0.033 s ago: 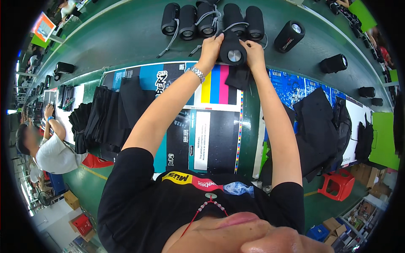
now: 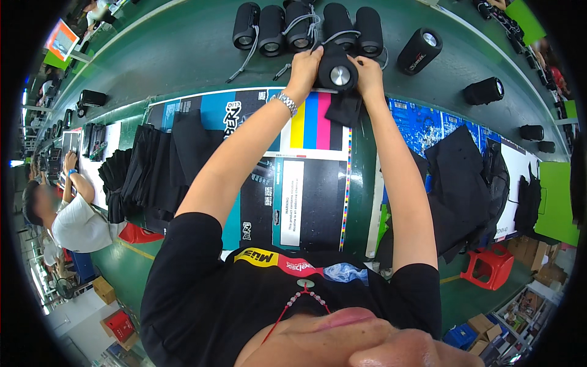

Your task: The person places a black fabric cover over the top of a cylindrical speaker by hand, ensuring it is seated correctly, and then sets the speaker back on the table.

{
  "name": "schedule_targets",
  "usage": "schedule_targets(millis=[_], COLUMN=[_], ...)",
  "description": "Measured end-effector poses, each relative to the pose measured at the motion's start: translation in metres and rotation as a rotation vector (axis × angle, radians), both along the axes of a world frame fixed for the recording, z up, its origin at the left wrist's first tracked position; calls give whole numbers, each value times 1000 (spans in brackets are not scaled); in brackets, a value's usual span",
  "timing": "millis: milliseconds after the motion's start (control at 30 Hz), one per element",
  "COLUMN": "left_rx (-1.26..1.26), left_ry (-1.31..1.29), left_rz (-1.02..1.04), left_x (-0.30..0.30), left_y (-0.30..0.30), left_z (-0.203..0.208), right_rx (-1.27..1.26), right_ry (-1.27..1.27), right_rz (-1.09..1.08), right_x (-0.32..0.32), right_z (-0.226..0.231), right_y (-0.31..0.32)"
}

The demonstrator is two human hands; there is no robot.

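A person's left hand (image 2: 304,72) and right hand (image 2: 369,76) grip one black cylindrical speaker (image 2: 335,61) from either side, over the near edge of a green worktop (image 2: 183,55), its round silver end facing the wearer. One piece of dark cloth (image 2: 343,110) shows just below. The step in hand looks like two-handed handling; the next move seems to call for an even hold, clear of the cloth. Beyond stand five row speakers (image 2: 271,30); four spaced speakers (image 2: 420,52) dot the right.
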State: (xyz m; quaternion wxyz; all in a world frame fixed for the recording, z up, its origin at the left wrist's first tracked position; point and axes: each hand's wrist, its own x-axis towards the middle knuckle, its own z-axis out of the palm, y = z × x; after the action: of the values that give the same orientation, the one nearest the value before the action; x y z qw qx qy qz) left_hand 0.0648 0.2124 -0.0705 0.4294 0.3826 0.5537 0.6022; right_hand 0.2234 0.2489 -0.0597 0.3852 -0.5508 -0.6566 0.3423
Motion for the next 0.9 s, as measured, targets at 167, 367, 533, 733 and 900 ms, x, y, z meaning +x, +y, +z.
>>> schedule_targets(millis=[167, 367, 533, 733, 900], left_rx=[-113, -10, 675, 220, 346], left_ry=[585, 678, 252, -706, -1128], left_rz=[176, 242, 242, -26, -176], left_x=[7, 19, 32, 11, -32], left_y=[15, 4, -5, -12, -32], left_z=[3, 25, 53, 84, 80], right_rx=[186, 72, 24, 158, -365], right_ry=[-269, -392, -365, 78, 1024], right_rz=[-142, -187, -162, -335, 107], right_x=[2, 13, 2, -4, -35], right_z=[-7, -6, 20, 30, 68], right_y=[10, 19, 4, -24, -80])
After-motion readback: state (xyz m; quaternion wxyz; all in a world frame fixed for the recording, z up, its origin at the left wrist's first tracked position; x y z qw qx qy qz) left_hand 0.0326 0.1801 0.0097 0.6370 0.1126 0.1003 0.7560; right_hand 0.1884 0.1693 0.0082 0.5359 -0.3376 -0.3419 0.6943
